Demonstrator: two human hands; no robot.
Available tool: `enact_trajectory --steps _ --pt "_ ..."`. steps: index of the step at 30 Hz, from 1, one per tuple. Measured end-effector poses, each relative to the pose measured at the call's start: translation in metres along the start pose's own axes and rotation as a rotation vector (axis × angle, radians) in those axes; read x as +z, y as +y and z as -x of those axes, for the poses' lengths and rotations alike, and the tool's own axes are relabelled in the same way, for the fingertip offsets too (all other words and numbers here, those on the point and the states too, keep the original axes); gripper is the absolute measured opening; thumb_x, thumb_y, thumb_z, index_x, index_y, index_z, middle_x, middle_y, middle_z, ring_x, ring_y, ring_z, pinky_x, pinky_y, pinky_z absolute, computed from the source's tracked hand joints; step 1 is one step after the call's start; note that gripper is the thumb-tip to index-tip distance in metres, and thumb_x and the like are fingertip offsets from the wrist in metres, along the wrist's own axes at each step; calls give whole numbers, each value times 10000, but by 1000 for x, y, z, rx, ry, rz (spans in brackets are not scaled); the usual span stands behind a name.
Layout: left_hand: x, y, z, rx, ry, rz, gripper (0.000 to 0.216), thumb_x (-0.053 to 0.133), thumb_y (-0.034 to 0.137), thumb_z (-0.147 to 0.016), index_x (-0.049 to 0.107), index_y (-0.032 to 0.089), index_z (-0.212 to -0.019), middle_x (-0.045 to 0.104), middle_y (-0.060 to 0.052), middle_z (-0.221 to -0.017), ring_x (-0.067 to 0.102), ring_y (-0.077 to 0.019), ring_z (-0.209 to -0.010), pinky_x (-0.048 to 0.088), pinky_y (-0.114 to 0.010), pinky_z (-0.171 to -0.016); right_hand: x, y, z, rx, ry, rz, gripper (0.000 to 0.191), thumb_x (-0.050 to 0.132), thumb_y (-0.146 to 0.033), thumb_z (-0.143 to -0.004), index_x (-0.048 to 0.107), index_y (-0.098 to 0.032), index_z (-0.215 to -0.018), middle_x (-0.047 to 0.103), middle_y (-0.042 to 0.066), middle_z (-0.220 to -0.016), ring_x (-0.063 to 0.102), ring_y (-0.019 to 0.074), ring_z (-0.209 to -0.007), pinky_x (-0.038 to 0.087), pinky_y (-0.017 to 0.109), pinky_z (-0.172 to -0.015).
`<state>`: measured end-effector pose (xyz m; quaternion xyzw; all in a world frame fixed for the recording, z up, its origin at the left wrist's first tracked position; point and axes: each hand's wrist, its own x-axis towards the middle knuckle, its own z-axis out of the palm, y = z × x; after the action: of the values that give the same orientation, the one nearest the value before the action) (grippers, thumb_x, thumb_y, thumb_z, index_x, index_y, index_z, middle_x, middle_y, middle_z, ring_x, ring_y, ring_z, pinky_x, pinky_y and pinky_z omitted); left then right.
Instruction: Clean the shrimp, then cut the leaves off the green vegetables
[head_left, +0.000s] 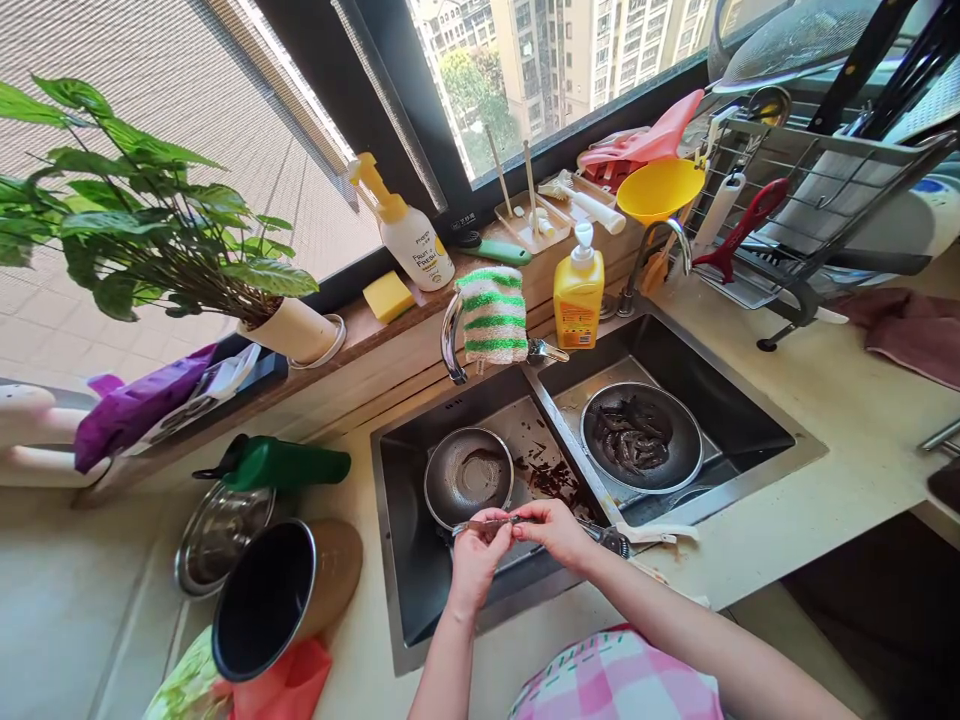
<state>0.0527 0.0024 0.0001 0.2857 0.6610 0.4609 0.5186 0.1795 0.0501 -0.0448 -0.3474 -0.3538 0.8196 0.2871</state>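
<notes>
**Dark strip (478,526) pinched above the left basin (409,580)**

The left hand (478,560) clamps the dark strip between thumb and fingers; the right hand (559,530) pinches its right end, close beside. Just beyond, a round pan (469,465) sits in the left basin, dark scraps (553,480) to its right. More strips (634,440) lie in a silver-rimmed pan (688,445) inside the right basin (739,415).
</notes>
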Motion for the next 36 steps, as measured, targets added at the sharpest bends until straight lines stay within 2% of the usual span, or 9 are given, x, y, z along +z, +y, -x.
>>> enact_trajectory --steps 8,13,17,24,29,36 --pt "5 -4 -1 -14 44 -6 216 744 295 -612 631 155 -732 621 -8 -576 543 -124 -515 433 -219 -515 -1 0 -1 -7 44 7 307 765 -420 -511 692 -158 -653 639 -6 -626 550 142 -628 441 292 -687" --pt "10 1 1 11 52 1 240 734 320 -632 650 160 -789 630 -8 -622 555 -121 -564 460 -227 -568 -4 4 -3 -35 19 -14 278 729 -423 -584 679 -158 -654 651 0 -619 562 145 -629 439 285 -684" --pt "14 -1 2 34 53 10 225 715 324 -659 646 163 -802 619 1 -631 537 -108 -548 455 -220 -554 -5 6 -1 -63 8 -6 259 701 -409 -635 674 -152 -632 643 -2 -597 562 142 -631 428 283 -703" --pt "17 -8 2 31 55 3 210 691 325 -691 640 165 -816 623 -4 -653 531 -107 -548 460 -218 -545 -3 5 -1 -28 34 -71 291 717 -431 -604 644 -150 -607 619 -10 -573 546 135 -597 422 288 -683" --pt "20 -6 3 13 89 11 234 706 327 -671 650 163 -829 639 -20 -696 550 -114 -560 475 -224 -550 -1 5 -1 -17 115 -120 306 752 -430 -553 636 -152 -606 597 -25 -576 515 120 -573 401 267 -639" --pt "22 -4 1 20 107 -17 270 699 330 -671 656 156 -872 655 -34 -754 560 -114 -572 496 -238 -575 1 7 -2 -49 90 -125 305 704 -443 -622 617 -151 -595 592 -19 -565 510 123 -574 390 263 -628"
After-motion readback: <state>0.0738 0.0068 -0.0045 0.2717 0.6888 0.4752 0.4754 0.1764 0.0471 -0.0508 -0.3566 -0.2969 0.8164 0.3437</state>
